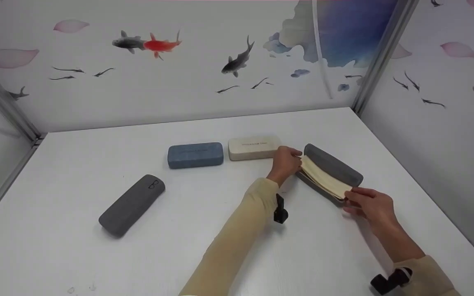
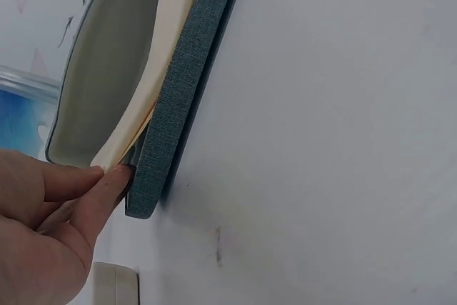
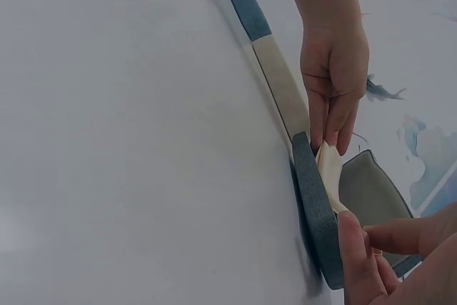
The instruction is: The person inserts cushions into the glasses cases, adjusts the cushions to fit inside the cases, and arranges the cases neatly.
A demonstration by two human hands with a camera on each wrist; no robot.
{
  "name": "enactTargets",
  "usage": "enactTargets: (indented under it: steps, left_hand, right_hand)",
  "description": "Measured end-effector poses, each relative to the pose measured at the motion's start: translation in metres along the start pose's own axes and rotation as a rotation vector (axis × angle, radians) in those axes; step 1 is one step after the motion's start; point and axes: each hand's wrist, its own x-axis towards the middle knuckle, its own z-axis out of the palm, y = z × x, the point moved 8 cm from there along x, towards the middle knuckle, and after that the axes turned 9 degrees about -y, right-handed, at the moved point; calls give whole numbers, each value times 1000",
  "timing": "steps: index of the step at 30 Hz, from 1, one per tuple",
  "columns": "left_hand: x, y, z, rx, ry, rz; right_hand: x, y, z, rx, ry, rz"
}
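An opened grey glasses case lies on the right of the table, its lid tilted up on the far side. Along its bottom half runs a folded pale yellow cloth. My left hand pinches the cloth's far left end between thumb and fingers, as the left wrist view shows at the cloth. At the near right end, my right hand pinches the other end of the cloth. Whatever lies beneath the cloth is hidden.
A cream glasses case stands closed beside my left hand, with a blue glasses case to its left. Another closed grey glasses case lies at an angle on the left. Printed walls border the white table.
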Motion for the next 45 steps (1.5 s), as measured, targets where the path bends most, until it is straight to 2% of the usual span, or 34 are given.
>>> enactTargets:
  steps: [10,13,17,19,22,26,28,31,38,41,45]
  left_hand:
    - [3,3,-2,110,-39,34]
    - [3,6,-4,157,-32,50]
    - [3,16,-11,196,6,90]
    - [2,24,-16,200,31,108]
    - [1,36,-23,218,71,109]
    - [-1,49,-27,308,86,83]
    - [-1,52,-25,354,76,77]
    - [-2,49,-18,380,50,44]
    - [-2,25,3,405,-9,-59]
    - [-3,20,7,387,-6,-83]
    - [-3,19,9,339,-3,-106]
  right_hand:
    - [3,1,1,30,4,13]
    - [0,0,-2,-36,13,17]
    - [-9,-4,-10,-157,78,21]
    - [-13,-8,-14,-184,126,18]
    - [-17,-16,-21,-175,201,15]
    - [-16,-24,-24,-132,245,15]
    - [-12,-26,-22,-128,222,22]
    - [-6,-26,-17,-126,152,49]
    - [3,-19,-7,-157,-37,126]
    - [5,-17,-4,-164,-83,130]
    - [7,-17,-3,-168,-101,124]
